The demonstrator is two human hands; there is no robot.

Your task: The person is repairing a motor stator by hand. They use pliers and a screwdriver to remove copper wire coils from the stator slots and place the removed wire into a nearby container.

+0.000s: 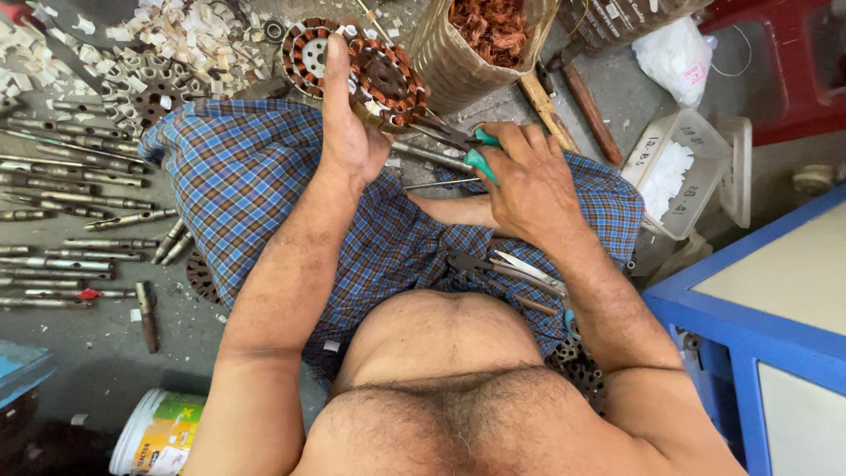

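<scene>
Left hand (pixel 346 123): gripping the stator (pixel 386 84) from the side, the thumb running up over its rim, the other fingers hidden behind it, the disc tilting toward the camera above the left knee.
Stator: a round core with copper windings in its slots, sitting between the two hands, just in front of a second stator (pixel 308 53) lying on the floor behind it.
Right hand (pixel 527 181): closing around the green handles of the pliers (pixel 458 141), fingers curled tight over them.
Pliers: pointing left, the tips reaching in at the stator's lower edge; whether they are biting a wire I cannot tell.
Lap: a blue checked cloth (pixel 256 185) covering both legs, with a second pair of pliers (pixel 502 266) lying on it near the right forearm.
Floor left: rows of metal shafts (pixel 62 176) lying side by side, with white paper scraps (pixel 176 35) piling behind them.
Floor behind: a sack (pixel 480 40) holding pulled copper wire, and a wooden-handled hammer (pixel 551 101) leaning beside it.
Floor right: a clear plastic tub (pixel 683 172) holding white slips, standing next to a blue cabinet (pixel 758 326).
Near left: a white bucket (pixel 159 434) lying by the left elbow.
</scene>
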